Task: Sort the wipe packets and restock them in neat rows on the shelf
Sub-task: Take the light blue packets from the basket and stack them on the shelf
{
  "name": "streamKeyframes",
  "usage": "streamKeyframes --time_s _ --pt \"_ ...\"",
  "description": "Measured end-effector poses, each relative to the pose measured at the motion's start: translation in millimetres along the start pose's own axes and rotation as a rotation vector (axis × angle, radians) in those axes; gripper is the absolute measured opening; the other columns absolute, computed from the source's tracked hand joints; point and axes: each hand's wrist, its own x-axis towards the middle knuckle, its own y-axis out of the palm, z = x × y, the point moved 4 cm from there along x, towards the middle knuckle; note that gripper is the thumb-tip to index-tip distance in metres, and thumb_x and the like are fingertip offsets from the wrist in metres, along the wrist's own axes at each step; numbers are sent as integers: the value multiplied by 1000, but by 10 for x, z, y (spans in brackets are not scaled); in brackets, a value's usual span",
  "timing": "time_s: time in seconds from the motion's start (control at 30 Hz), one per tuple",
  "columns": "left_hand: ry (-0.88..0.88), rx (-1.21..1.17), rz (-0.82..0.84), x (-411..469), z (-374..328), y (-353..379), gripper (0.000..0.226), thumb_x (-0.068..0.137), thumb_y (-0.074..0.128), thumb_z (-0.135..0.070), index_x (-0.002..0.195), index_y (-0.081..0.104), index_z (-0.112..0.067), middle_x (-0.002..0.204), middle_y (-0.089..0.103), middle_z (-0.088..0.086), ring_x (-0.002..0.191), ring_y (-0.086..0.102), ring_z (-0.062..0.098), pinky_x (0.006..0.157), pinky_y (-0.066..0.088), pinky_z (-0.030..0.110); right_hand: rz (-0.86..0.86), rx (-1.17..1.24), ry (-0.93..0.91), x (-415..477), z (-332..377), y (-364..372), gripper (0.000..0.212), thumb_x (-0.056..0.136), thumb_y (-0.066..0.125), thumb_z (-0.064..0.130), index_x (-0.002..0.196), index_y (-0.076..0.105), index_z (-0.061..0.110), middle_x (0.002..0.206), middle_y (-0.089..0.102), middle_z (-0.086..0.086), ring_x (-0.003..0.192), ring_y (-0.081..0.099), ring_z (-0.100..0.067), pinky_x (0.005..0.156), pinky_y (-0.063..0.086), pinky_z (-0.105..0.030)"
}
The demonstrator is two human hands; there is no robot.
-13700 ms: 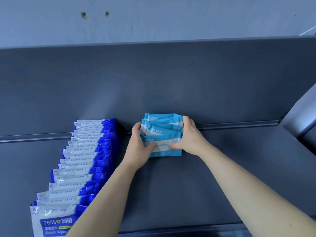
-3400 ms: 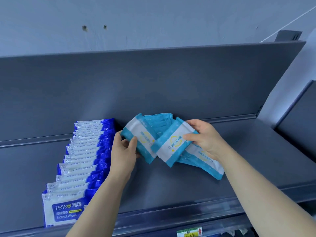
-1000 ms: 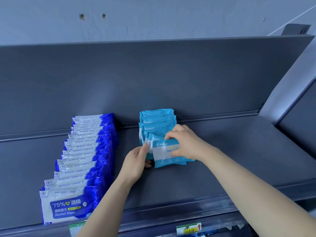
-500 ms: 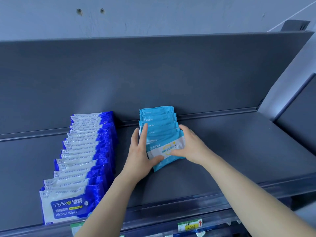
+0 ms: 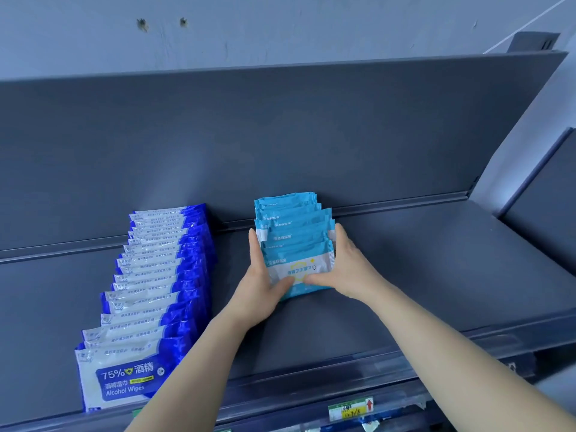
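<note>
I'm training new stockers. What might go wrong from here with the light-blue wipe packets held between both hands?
1. The row of light-blue plastic wipe packets leans, overlapped, braced by the left hand and right hand; letting go may let it slump forward on the grey metal shelf.
2. Its rear packets sit offset leftward, so the row may look crooked.

Teal packets, blue-and-white packets, grey shelf
</note>
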Motion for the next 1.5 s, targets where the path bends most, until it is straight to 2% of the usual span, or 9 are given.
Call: streamKeyframes --time_s 0.2,0.37,0.53,0.67,0.8,0.93,1.13,1.37,1.5 --pt "-63 -9 -191 118 -19 -1 135 68 77 -58 149 -23 -15 156 14 -5 146 11 15 121 14 40 104 129 65 139 -106 7 135 46 88 47 148 2 27 138 36 25 127 40 -5 101 43 -32" --pt "-94 -297 -101 199 4 50 86 70 75 -55 129 13 -57 132 53 -19 127 49 6 111 38 41 262 111 -4 213 -145 -27 103 58 88 33 141 27 37 133 52 21 123 52 -7 101 45 -30" --pt "-126 -393 -231 274 -88 5 86 78 74 -47 138 22 -14 129 56 -6 119 58 10 100 48 36 240 79 67 292 -191 -156 139 60 88 41 151 -16 29 160 -6 13 147 8 -11 114 21 -31" --pt "-171 -355 -258 392 -103 10 90 80 62 -60 150 19 -22 134 56 -12 123 54 6 107 41 34 326 142 -33 398 -113 -103 126 59 90 33 148 2 38 145 35 25 135 37 -3 105 36 -23" --pt "-141 -392 -238 368 -152 -63 29 84 65 -49 110 52 -49 118 66 -14 115 60 7 105 45 39 234 174 -98 411 -123 -77 110 60 90 30 140 16 44 132 36 24 123 35 3 97 32 -20" --pt "-86 -279 -21 147 -163 -77 88 55 94 -15 121 43 -43 119 65 -16 110 62 1 90 51 21 266 105 -105 386 -231 -73 123 52 87 48 147 10 40 148 30 21 135 32 -2 109 34 -31" --pt "-127 -22 -116 119 -186 -136 85 49 95 -32 110 42 -57 102 62 -39 94 56 -21 69 41 -1 222 49 -114 343 -195 -115 104 62 83 46 145 21 40 142 40 23 128 40 -1 102 39 -27" --pt "-97 65 -213 12 -85 -69 70 60 88 -42 111 42 -32 110 56 -20 99 55 -4 74 42 14 54 -79 -30 -10 -76 -134 70 79 73 43 137 36 31 135 45 17 127 43 -8 92 37 -22" --pt "55 315 -286 -60 -212 -68 89 69 81 -39 139 34 -11 139 42 4 129 40 23 106 38 38 -98 -240 45 -385 87 -191 81 86 64 45 150 22 18 155 29 5 140 30 -14 109 30 -29"
